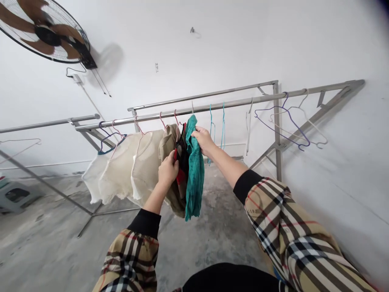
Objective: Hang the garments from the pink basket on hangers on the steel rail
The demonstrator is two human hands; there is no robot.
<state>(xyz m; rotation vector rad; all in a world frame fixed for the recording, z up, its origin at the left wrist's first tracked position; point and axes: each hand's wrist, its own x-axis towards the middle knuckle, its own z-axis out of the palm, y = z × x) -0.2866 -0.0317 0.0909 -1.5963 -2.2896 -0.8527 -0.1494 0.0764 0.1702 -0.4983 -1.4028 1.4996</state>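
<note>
A teal garment [195, 174] hangs on a white hanger from the metal rail [240, 104]. My right hand [204, 142] is closed on its upper right edge, near the shoulder. Just to the left hangs a black and red garment [181, 170], and my left hand [168, 168] pinches its red edge. A khaki garment [169, 142] hangs close behind the left hand. Further left along the same rail are several sheer cream garments [121, 166] on pink and dark blue hangers.
Two turquoise hangers [223, 125], a purple hanger [291, 117] and a white hanger [310, 123] hang on the rail to the right. A wall fan [48, 35] is at upper left. A grey plastic stool [18, 194] stands on the concrete floor [91, 251].
</note>
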